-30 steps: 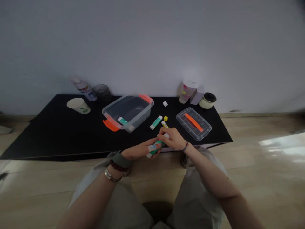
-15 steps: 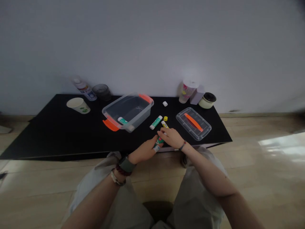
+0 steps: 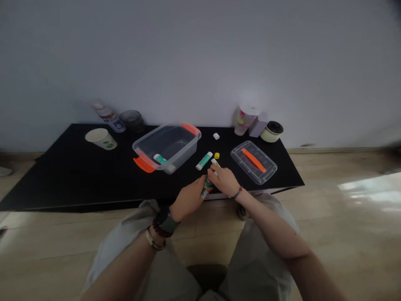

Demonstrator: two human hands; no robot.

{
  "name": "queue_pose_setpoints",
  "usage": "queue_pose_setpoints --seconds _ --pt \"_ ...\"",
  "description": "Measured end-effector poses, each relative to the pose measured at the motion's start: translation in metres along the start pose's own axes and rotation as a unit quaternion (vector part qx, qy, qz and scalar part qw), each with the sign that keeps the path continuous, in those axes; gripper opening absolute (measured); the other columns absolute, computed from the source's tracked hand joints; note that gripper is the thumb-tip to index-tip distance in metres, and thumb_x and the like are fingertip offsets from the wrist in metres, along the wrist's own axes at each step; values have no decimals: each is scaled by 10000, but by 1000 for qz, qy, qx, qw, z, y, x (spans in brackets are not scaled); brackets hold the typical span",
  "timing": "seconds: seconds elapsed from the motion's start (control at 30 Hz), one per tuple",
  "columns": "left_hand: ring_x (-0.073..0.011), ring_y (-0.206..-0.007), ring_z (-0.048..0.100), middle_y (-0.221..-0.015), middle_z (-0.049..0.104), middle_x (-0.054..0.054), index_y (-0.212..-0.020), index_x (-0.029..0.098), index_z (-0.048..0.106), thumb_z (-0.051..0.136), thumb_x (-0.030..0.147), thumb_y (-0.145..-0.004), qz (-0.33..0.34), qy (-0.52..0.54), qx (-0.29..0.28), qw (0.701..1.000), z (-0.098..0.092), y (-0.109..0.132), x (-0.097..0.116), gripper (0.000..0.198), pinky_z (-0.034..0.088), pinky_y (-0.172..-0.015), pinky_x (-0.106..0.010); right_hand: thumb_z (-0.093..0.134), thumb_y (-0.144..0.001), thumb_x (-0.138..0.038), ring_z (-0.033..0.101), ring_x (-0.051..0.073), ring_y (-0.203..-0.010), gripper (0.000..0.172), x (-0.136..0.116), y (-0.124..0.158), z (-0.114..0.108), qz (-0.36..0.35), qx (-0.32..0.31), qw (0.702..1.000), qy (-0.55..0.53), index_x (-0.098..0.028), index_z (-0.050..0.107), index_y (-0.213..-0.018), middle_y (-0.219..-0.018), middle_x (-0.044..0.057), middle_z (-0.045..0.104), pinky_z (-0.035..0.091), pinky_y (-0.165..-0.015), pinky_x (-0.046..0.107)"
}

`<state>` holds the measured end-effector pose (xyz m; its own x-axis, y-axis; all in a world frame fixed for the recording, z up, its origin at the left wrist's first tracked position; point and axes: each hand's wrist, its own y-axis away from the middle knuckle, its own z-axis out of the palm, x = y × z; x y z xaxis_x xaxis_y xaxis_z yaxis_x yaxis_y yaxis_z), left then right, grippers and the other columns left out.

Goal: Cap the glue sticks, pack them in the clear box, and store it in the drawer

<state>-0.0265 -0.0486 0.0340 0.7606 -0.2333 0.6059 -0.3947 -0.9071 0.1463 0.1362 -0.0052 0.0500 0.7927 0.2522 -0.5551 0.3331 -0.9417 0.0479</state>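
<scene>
My left hand (image 3: 188, 200) and my right hand (image 3: 223, 180) meet at the front edge of the low black table (image 3: 78, 175). Both are closed on one green and white glue stick (image 3: 206, 186), the left on its lower end, the right on its upper end. Just beyond the right hand lie a second green glue stick (image 3: 204, 161), a yellow stick (image 3: 214, 163) and a yellow cap (image 3: 216, 155). A clear bin with orange handles (image 3: 167, 147) holds another green stick (image 3: 160, 158).
A clear lid with an orange strip (image 3: 253, 161) lies right of the hands. A small white cap (image 3: 216, 136), a paper cup (image 3: 100, 138), a bottle (image 3: 106, 114), a dark jar (image 3: 132, 120), a tumbler (image 3: 244, 119) and a cream pot (image 3: 272, 131) stand along the back. Wooden floor surrounds the table.
Both hands have moved up and forward towards the table edge with the glue stick. The left hand has turned, so the stick now stands steeper and is mostly hidden.
</scene>
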Motion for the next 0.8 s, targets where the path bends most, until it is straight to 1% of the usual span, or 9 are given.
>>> queue_pose_setpoints --seconds 0.1,0.23,0.3,0.37,0.43,0.53,0.6,0.67,0.8 --pt "-265 -1074 615 -1191 606 -135 -1241 188 473 414 313 -978 1 -88 33 996 -3 1 0 297 503 -870 -371 420 -997 -385 572 147 -692 253 -1 1 4 -3 3 1000 -27 -215 583 -905 -772 11 626 331 -631 240" --pt "-276 -1069 582 -1202 578 -146 -1224 171 535 444 192 -932 47 -161 104 980 -20 5 -4 307 486 -938 -430 350 -1017 -435 564 140 -714 301 4 5 7 -63 8 986 -152 -207 545 -1000 -805 7 611 377 -649 231" --pt "-287 -1101 565 -1224 563 -143 -1253 183 539 448 148 -908 47 -178 158 970 -39 7 -7 359 475 -960 -443 289 -1029 -446 544 134 -685 336 7 8 6 -74 24 975 -206 -206 523 -1043 -771 -4 578 389 -647 232" --pt "-296 -1151 538 -1237 546 -136 -1273 196 545 456 153 -906 36 -195 209 958 -65 5 -11 380 455 -992 -445 263 -1031 -457 534 133 -665 354 10 9 3 -76 38 969 -232 -205 510 -1067 -737 -15 542 393 -648 234" --pt "-299 -1171 520 -1239 535 -133 -1279 187 553 469 192 -918 31 -218 219 951 -95 -3 -18 371 445 -998 -438 273 -1027 -459 532 134 -658 347 11 11 -1 -78 40 970 -228 -207 508 -1073 -727 -20 525 392 -652 238" --pt "-271 -1124 532 -1191 553 -115 -1277 141 565 442 200 -945 21 -260 181 948 -134 -27 -35 359 438 -980 -425 286 -1021 -448 544 141 -681 338 10 12 -6 -82 29 976 -199 -205 515 -1072 -748 -12 542 391 -668 244" --pt "-252 -1088 547 -1147 575 -110 -1238 108 597 422 167 -948 -2 -292 129 948 -148 -48 -51 344 435 -958 -401 283 -1023 -441 552 145 -702 343 8 13 -9 -89 22 979 -183 -201 523 -1071 -766 -3 561 386 -670 244" --pt "-259 -1064 560 -1115 618 -123 -1162 102 647 476 140 -916 -31 -320 68 945 -151 -67 -69 302 431 -942 -395 288 -1026 -438 550 145 -706 343 7 14 -11 -97 16 981 -167 -200 531 -1068 -776 -1 574 373 -663 244" --pt "-295 -1044 591 -1116 681 -130 -1065 190 721 559 127 -851 -81 -322 -59 941 -137 -92 -101 276 447 -913 -413 302 -1035 -425 548 141 -705 332 5 13 -10 -120 7 983 -137 -199 543 -1057 -785 -5 589 352 -668 249"
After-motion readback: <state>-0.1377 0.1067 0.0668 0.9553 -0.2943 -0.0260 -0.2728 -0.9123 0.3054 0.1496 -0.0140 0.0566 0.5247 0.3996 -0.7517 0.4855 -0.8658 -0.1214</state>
